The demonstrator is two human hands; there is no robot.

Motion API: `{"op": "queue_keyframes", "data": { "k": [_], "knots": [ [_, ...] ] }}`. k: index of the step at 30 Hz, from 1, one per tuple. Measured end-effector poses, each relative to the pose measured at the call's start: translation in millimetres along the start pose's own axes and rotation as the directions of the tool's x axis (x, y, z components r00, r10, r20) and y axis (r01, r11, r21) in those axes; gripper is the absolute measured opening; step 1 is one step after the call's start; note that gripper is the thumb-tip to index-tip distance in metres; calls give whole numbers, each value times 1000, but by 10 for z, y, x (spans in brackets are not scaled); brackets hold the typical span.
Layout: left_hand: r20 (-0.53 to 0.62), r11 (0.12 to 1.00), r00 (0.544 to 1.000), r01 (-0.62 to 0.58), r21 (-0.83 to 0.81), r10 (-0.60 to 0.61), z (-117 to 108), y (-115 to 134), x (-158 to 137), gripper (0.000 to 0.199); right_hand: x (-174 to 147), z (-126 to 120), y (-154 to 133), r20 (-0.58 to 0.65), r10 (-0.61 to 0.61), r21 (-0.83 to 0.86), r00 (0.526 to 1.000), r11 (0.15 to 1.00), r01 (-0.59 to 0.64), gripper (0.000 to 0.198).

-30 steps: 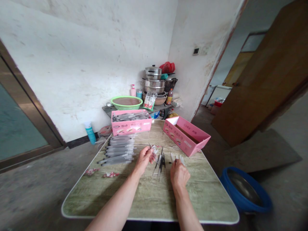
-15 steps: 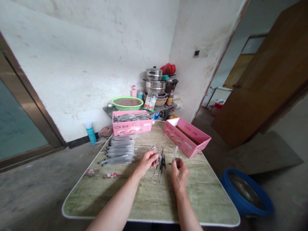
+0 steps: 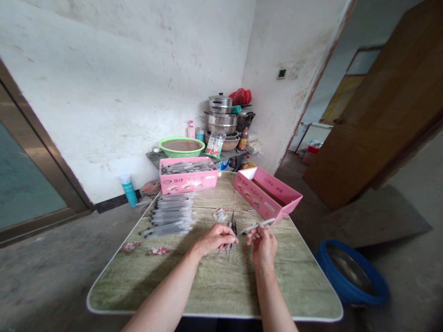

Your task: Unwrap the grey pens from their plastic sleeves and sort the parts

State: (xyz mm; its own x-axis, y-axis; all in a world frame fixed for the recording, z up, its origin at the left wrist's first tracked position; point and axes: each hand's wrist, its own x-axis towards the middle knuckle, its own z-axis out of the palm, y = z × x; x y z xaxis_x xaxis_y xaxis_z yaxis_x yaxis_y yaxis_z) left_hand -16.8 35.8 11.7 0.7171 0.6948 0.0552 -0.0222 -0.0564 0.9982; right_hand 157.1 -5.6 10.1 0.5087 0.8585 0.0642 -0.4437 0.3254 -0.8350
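My right hand [image 3: 265,246] is closed around a translucent pen barrel [image 3: 265,223], which tilts up to the right. Pinched in the fingers of my left hand [image 3: 217,238] is a thin pen refill [image 3: 240,233], its far end close to the barrel's left end; whether it is inside the barrel I cannot tell. Under and beside my left fingers lies a small bunch of dark, thin refills [image 3: 234,225], partly hidden. Small whitish pieces [image 3: 219,215] lie just beyond that hand. To the left, many grey pens [image 3: 171,216] are stacked in a row on the table.
A pink box [image 3: 188,182] full of pens stands at the table's [image 3: 194,293] back left. Another pink box [image 3: 258,196] sits at the back right, close to my right hand. Behind are a green basin [image 3: 182,146] and stacked pots [image 3: 221,121]. A blue tub [image 3: 353,272] stands right.
The pen barrel in my right hand has tipped from upright to slanting right. My left hand has moved right, closer to the barrel, uncovering the whitish pieces.
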Motion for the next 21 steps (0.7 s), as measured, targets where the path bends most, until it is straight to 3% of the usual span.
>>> {"op": "queue_keyframes", "data": {
  "k": [11,17,21],
  "knots": [
    [-3,1000,1000,1,13,-1,12,7,-3,34,-25,14,41,50,19,-33,999,999,-18,21],
    [-84,994,996,-11,-109,2,33,-40,22,34,-34,34,95,68,51,-68,996,997,-46,23],
    [-141,986,990,-51,-160,28,60,-28,36,38,-56,64,120,138,135,-118,981,986,-119,24]
  ]
}}
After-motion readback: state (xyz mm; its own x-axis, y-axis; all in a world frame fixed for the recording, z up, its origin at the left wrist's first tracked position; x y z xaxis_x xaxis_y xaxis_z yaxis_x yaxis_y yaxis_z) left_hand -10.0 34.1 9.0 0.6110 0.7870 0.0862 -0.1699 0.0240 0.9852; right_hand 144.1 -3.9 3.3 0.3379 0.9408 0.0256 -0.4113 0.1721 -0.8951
